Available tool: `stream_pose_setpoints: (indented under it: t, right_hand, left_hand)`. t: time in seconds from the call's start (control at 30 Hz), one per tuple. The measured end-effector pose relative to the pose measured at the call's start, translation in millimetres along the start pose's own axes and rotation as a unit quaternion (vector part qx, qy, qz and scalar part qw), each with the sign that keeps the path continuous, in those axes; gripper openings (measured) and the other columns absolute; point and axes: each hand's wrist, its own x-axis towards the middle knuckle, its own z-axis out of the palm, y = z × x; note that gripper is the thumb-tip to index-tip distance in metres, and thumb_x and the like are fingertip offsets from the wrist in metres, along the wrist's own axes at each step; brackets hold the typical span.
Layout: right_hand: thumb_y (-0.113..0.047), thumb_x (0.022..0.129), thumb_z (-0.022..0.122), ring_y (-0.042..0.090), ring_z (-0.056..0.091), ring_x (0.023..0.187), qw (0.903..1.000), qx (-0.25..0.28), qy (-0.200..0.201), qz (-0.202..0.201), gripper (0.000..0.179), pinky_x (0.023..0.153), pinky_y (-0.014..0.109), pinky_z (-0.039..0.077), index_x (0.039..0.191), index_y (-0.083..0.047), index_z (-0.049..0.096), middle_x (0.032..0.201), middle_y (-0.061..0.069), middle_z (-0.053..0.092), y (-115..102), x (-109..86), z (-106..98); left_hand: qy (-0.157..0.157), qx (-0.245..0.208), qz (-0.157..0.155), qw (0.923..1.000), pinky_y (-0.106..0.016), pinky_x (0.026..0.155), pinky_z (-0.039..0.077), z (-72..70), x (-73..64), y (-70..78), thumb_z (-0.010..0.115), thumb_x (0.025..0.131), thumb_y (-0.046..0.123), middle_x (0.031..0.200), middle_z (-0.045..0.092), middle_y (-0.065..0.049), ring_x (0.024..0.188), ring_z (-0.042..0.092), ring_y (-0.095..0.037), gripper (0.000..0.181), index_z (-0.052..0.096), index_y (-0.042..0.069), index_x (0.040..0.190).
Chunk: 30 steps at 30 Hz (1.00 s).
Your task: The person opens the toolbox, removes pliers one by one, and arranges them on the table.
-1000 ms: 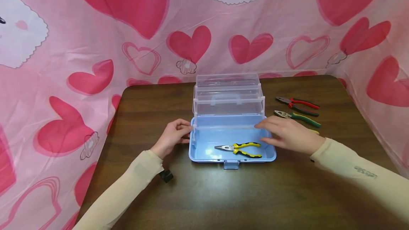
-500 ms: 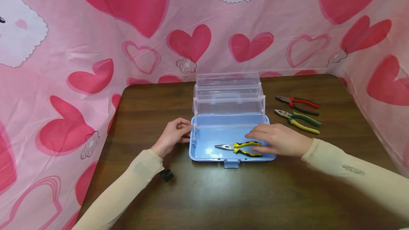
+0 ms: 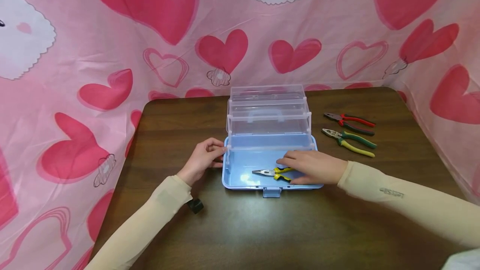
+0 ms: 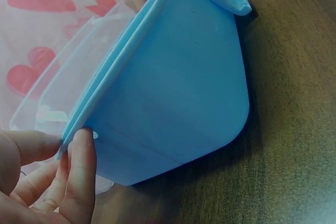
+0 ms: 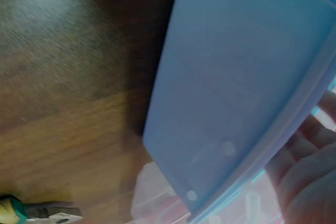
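Note:
A blue toolbox (image 3: 243,159) stands on the table with its lid raised and clear trays (image 3: 247,126) folded up behind. Long-nose pliers (image 3: 276,173) with yellow-black handles lie on its floor, jaws pointing left. My left hand (image 3: 202,157) pinches the box's left rim; thumb and fingers lie either side of that rim in the left wrist view. From the right, my right hand (image 3: 313,168) reaches over the box's right wall, fingers extended and thumb apart. It hides the handle ends of the pliers. In the right wrist view the fingertips are hidden behind the rim (image 5: 294,114).
Red-black combination pliers (image 3: 342,118) lie on the table right of the box. Just in front of them are green-yellow combination pliers (image 3: 340,136). The box's latch (image 3: 271,193) hangs at the front. A pink heart-patterned cloth (image 3: 258,16) surrounds the table.
My right hand has moved left and slightly down, from the box's right edge to over the handles of the long-nose pliers. The left hand stays on the rim.

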Motion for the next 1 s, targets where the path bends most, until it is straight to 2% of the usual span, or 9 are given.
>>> stream_pose_setpoints:
  t: [0.17, 0.37, 0.47, 0.83, 1.0]
  right_hand:
    - [-0.033, 0.09, 0.084, 0.016, 0.061, 0.1, 0.9979, 0.006, -0.052, 0.039, 0.061, 0.09, 0.04, 0.06, 0.14, -0.011, 0.059, 0.119, 0.002, 0.062, 0, 7.1, 1]
    - [-0.028, 0.086, 0.088, 0.02, 0.062, 0.097, 0.9945, -0.038, -0.087, 0.045, 0.058, 0.086, 0.04, 0.06, 0.133, -0.008, 0.06, 0.115, 0.006, 0.063, 4, 10.7, 7]
    - [-0.029, 0.086, 0.088, 0.021, 0.061, 0.099, 0.9932, -0.046, -0.096, 0.047, 0.06, 0.088, 0.04, 0.06, 0.134, -0.009, 0.06, 0.116, 0.007, 0.063, 5, 12.4, 9]
    - [-0.024, 0.089, 0.085, 0.024, 0.061, 0.097, 0.9916, -0.058, -0.114, 0.018, 0.059, 0.078, 0.037, 0.061, 0.138, -0.008, 0.055, 0.114, 0.009, 0.06, 2, 16.0, 8]
    - [-0.023, 0.091, 0.083, 0.022, 0.058, 0.099, 0.9917, -0.039, -0.119, 0.028, 0.056, 0.082, 0.038, 0.061, 0.138, -0.007, 0.057, 0.116, 0.009, 0.059, 4, 16.2, 5]
  left_hand:
    - [0.001, -0.001, -0.001, 1.0, -0.035, 0.078, 0.065, -0.6, 0.0, 0.2, 0.072, 0.101, 0.019, 0.106, 0.074, -0.011, 0.087, 0.068, -0.024, 0.029, 0.063, 0.003, 0.124]
    - [0.001, -0.001, 0.001, 1.0, -0.036, 0.077, 0.065, 0.3, 0.4, 1.0, 0.071, 0.101, 0.017, 0.105, 0.075, -0.011, 0.088, 0.068, -0.024, 0.028, 0.064, 0.003, 0.124]
    - [0.002, -0.001, 0.002, 1.0, -0.036, 0.077, 0.065, 0.8, 0.6, 1.4, 0.071, 0.101, 0.016, 0.104, 0.075, -0.011, 0.088, 0.068, -0.025, 0.027, 0.064, 0.003, 0.124]
    - [0.001, -0.004, 0.006, 1.0, -0.036, 0.076, 0.065, 0.4, 1.4, 0.6, 0.071, 0.1, 0.014, 0.101, 0.075, -0.01, 0.086, 0.069, -0.023, 0.026, 0.065, 0.003, 0.122]
    - [-0.001, -0.005, 0.004, 1.0, -0.036, 0.077, 0.065, -0.1, 1.3, 0.6, 0.071, 0.1, 0.016, 0.105, 0.075, -0.011, 0.087, 0.069, -0.024, 0.027, 0.065, 0.003, 0.123]
